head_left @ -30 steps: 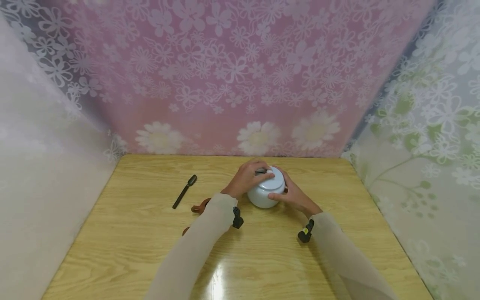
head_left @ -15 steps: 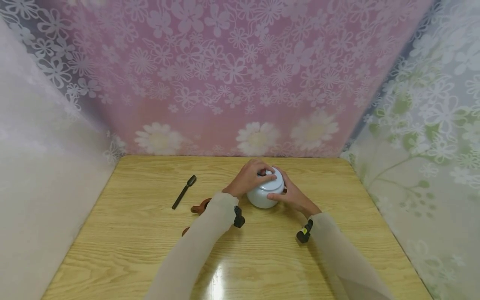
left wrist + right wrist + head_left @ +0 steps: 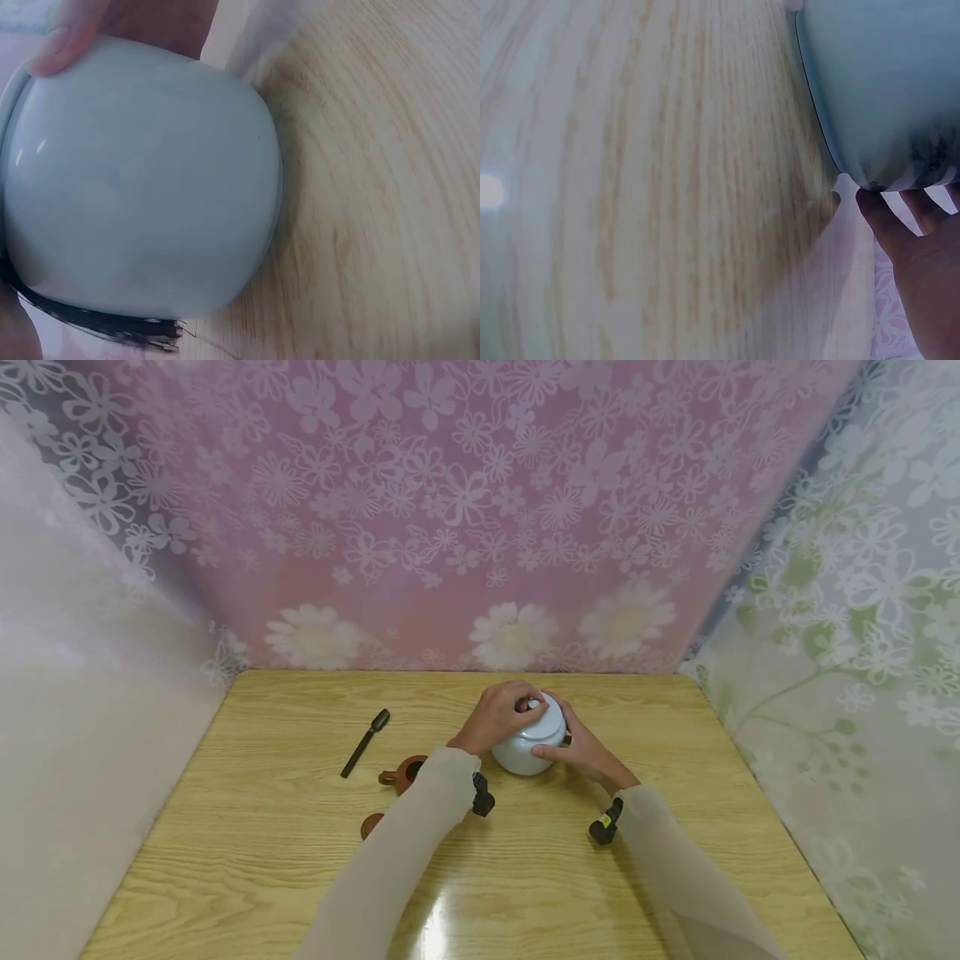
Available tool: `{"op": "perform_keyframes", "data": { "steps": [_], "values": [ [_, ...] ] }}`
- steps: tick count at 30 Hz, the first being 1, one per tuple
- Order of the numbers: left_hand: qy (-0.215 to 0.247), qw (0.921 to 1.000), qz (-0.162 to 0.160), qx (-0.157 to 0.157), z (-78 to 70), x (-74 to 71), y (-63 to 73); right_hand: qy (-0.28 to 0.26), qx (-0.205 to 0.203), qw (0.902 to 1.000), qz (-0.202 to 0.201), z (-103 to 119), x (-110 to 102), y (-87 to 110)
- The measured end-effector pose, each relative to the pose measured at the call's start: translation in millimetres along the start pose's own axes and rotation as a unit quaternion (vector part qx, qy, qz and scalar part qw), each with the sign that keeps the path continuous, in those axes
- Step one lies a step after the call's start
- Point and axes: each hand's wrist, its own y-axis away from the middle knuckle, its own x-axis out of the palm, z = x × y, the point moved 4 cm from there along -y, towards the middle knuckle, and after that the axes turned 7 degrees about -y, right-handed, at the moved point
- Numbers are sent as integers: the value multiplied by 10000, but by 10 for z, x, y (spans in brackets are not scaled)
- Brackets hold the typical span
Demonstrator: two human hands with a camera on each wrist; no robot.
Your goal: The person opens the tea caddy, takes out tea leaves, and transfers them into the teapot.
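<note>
A pale blue-white jar (image 3: 517, 753) with a flat lid (image 3: 546, 725) stands on the table, right of centre in the head view. My left hand (image 3: 497, 717) reaches over it from the left, thumb and curled fingers at the lid's small round knob (image 3: 533, 703). From the right, my right hand (image 3: 585, 752) grips the jar's side, thumb in front and fingers behind. A dark frayed strip (image 3: 105, 324) runs along the jar's side in the left wrist view. The right wrist view has my right fingers (image 3: 922, 217) against the jar wall.
Left of the jar, a brown clay teapot (image 3: 405, 768) is partly covered by my left sleeve. A small round brown piece (image 3: 371, 825) lies nearer me. Further left is a black spoon-like tool (image 3: 365, 743). Flowered cloth (image 3: 465, 527) hangs behind the wooden table (image 3: 285, 852).
The fingers of my left hand have drawn in around the lid's knob, and the dark patch beside the knob has become hidden. My right hand keeps its grip on the jar.
</note>
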Motion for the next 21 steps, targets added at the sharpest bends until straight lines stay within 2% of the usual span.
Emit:
{"op": "perform_keyframes", "data": {
  "steps": [5, 11, 21],
  "values": [
    [124, 9995, -290, -25, 12, -6, 1, -32, -36, 10000, -6, -5, 9, -8],
    [279, 9989, -359, -130, 11, 10, 4, -80, -67, 9999, 17, -12, 12, -1],
    [176, 9980, -549, -255, 30, 62, 22, -109, 3, 9999, -64, -68, -9, -12]
  ]
}}
